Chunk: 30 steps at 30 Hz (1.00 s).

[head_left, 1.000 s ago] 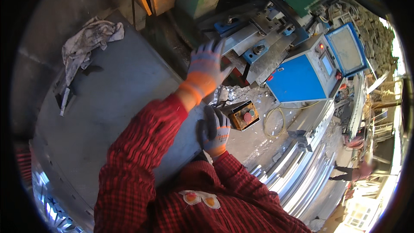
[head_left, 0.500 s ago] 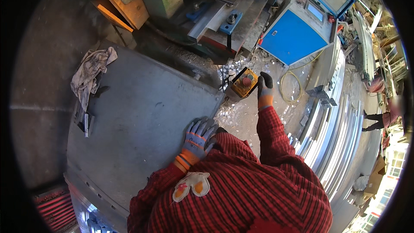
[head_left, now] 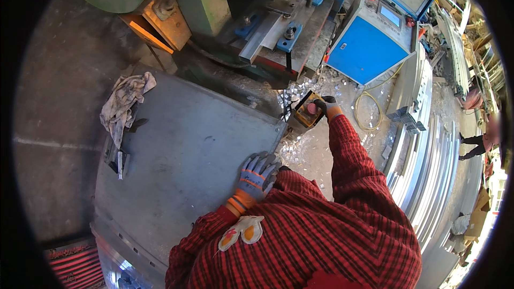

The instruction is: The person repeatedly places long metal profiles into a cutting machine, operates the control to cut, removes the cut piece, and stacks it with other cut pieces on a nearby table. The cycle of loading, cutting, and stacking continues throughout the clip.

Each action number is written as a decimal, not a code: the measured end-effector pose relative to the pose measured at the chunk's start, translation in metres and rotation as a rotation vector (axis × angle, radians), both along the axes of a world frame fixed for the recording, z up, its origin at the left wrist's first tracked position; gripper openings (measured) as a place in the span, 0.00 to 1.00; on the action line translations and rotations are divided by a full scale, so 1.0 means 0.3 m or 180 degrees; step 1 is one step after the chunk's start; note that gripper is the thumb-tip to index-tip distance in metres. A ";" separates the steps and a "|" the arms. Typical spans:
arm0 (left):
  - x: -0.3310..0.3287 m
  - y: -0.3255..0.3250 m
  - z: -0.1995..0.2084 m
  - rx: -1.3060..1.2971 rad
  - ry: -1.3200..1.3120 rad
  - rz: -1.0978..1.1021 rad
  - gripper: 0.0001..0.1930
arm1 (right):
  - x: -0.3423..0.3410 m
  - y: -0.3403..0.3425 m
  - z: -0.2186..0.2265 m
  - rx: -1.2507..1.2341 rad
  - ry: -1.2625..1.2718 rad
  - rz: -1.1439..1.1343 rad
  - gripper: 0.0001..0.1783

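My left hand [head_left: 255,177], in a grey and orange work glove, lies flat with fingers outstretched on the right edge of a grey metal tabletop [head_left: 182,144]. It holds nothing. My right hand [head_left: 327,108], gloved with dark fingertips, is closed over the right edge of a yellow push-button control box [head_left: 301,117]. Its fingertips touch the round red button [head_left: 312,108] and partly cover the box's top. Beyond the table, a metal profile [head_left: 262,40] lies on the bed of a machine [head_left: 308,37], beside a blue clamp [head_left: 289,36].
A crumpled rag [head_left: 126,104] lies at the table's far left. A blue control cabinet [head_left: 367,45] with a screen stands at the far right. Long metal profiles [head_left: 423,176] are stacked on the right. A yellow hose [head_left: 368,111] curls on the floor. Another person [head_left: 484,142] stands far right.
My right hand has moved from beside the control box onto it, its fingertips now at the red button. My left hand stays on the table edge. The whole view has shifted slightly.
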State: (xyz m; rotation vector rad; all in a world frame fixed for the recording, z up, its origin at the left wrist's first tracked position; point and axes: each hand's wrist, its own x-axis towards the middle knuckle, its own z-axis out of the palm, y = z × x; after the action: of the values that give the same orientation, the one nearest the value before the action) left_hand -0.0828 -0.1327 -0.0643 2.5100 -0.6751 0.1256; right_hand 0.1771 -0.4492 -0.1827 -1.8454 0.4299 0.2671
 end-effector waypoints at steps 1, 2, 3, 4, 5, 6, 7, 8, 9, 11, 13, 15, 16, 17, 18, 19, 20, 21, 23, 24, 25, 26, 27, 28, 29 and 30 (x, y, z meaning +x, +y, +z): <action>0.006 -0.003 0.011 -0.0037 -0.0058 0.0001 0.25 | 0.019 -0.011 -0.021 -0.0117 0.0035 -0.0013 0.28; 0.012 -0.005 0.021 -0.0075 -0.0117 -0.0002 0.24 | 0.036 -0.024 -0.040 -0.0233 0.0071 -0.0029 0.27; 0.020 -0.006 0.027 0.0004 -0.0033 -0.0048 0.25 | 0.068 -0.072 -0.119 -0.0148 0.0012 0.0063 0.25; 0.007 0.002 0.016 0.0101 0.0092 -0.0006 0.25 | 0.070 -0.048 -0.103 0.0183 0.0023 0.0221 0.27; -0.004 0.014 0.006 0.0196 0.0216 0.0033 0.26 | 0.060 -0.027 -0.088 0.0512 0.0035 0.0376 0.29; -0.004 0.019 0.007 0.0043 0.0216 0.0053 0.26 | 0.033 0.002 -0.067 0.0492 -0.0150 0.0133 0.30; 0.007 0.016 0.010 -0.0078 0.0158 -0.0021 0.25 | 0.005 -0.006 -0.070 0.0451 -0.0356 -0.0155 0.31; 0.016 0.014 0.014 -0.0199 0.0099 -0.0097 0.25 | -0.011 -0.029 -0.121 0.0346 -0.0718 -0.0364 0.30; 0.019 0.017 0.016 -0.0303 0.0056 -0.0133 0.25 | -0.038 -0.022 -0.142 0.0461 -0.0913 -0.0787 0.26; 0.022 0.016 0.018 -0.0319 0.0077 -0.0162 0.25 | -0.092 -0.036 -0.176 0.0082 -0.1322 -0.1206 0.21; 0.011 0.023 0.016 -0.0278 0.0128 -0.0127 0.25 | -0.170 0.032 -0.112 -0.0354 -0.1720 -0.1284 0.17; 0.007 0.020 0.024 -0.0230 0.0168 -0.0125 0.25 | -0.220 0.101 -0.063 -0.0036 -0.1955 -0.1439 0.12; 0.006 0.020 0.026 -0.0238 0.0183 -0.0118 0.25 | -0.232 0.121 -0.049 -0.0021 -0.2019 -0.1415 0.12; 0.005 0.021 0.027 -0.0246 0.0198 -0.0109 0.25 | -0.241 0.128 -0.031 -0.0005 -0.2082 -0.1387 0.12; 0.007 0.025 0.028 -0.0249 0.0209 -0.0109 0.24 | -0.245 0.125 -0.017 -0.0171 -0.2016 -0.1395 0.12; 0.008 0.027 0.025 -0.0242 0.0165 -0.0125 0.24 | -0.247 0.125 -0.001 -0.0335 -0.1948 -0.1398 0.12; 0.009 0.029 0.018 -0.0234 0.0123 -0.0137 0.24 | -0.250 0.128 0.006 -0.0495 -0.1877 -0.1396 0.11; 0.014 0.028 0.019 -0.0233 0.0074 -0.0148 0.23 | -0.250 0.125 0.006 -0.0519 -0.1856 -0.1432 0.11; 0.016 0.029 0.026 -0.0279 0.0030 -0.0167 0.23 | -0.251 0.122 0.005 -0.0561 -0.1814 -0.1492 0.11; 0.017 0.025 0.029 -0.0312 0.0012 -0.0180 0.22 | -0.251 0.110 -0.011 -0.0567 -0.1823 -0.1488 0.11; 0.017 0.024 0.028 -0.0329 0.0024 -0.0169 0.22 | -0.249 0.101 -0.033 -0.0571 -0.1831 -0.1482 0.11; 0.019 0.025 0.026 -0.0347 0.0036 -0.0157 0.22 | -0.247 0.097 -0.053 -0.0575 -0.1840 -0.1475 0.11; 0.019 0.024 0.026 -0.0363 0.0056 -0.0151 0.22 | -0.249 0.093 -0.071 -0.0480 -0.1775 -0.1496 0.11; 0.019 0.024 0.027 -0.0339 0.0064 -0.0142 0.22 | -0.247 0.090 -0.089 -0.0386 -0.1711 -0.1518 0.11; 0.020 0.024 0.027 -0.0315 0.0073 -0.0135 0.22 | -0.241 0.088 -0.107 -0.0292 -0.1646 -0.1543 0.11; 0.021 0.022 0.031 -0.0294 0.0085 -0.0157 0.22 | -0.229 0.057 -0.162 -0.0176 -0.1353 -0.1573 0.12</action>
State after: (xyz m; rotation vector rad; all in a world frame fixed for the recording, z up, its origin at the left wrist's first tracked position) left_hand -0.0764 -0.1262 -0.0551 2.4007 -0.7039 0.1028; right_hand 0.1084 -0.4321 -0.2314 -1.7256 0.5773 -0.4689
